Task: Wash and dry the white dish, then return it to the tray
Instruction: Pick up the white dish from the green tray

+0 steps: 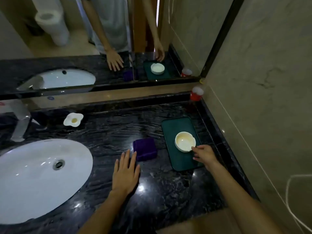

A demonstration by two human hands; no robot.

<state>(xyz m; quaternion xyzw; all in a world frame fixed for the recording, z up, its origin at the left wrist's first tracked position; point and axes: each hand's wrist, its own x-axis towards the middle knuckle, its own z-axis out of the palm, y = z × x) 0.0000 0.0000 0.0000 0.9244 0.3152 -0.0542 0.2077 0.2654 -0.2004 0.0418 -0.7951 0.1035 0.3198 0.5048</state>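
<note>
A: Item one, white dish. Location?

B: Round, pale inside, standing upright on the green tray, toward the tray's near half. The tray lies on the dark marbled desk, close to the right wall.

A: Hands?

B: Right hand: arm reaching forward over the tray's near corner, fingers loosely spread, index fingertip touching the dish's near-right rim. Nothing gripped. Left hand: flat on the desk, palm down, fingers spread wide, holding nothing. Its fingertips lie just beside the purple block, which sits between that hand and the tray.

A: Dish relative to the hands?

B: At the right hand's fingertips; well apart from the left hand, to its right and farther back.

A: Surrounding stock?

B: White oval sink at left, drain visible. Flower-shaped white soap dish behind the sink. Red container in the back right corner. Mirror along the back.
</note>
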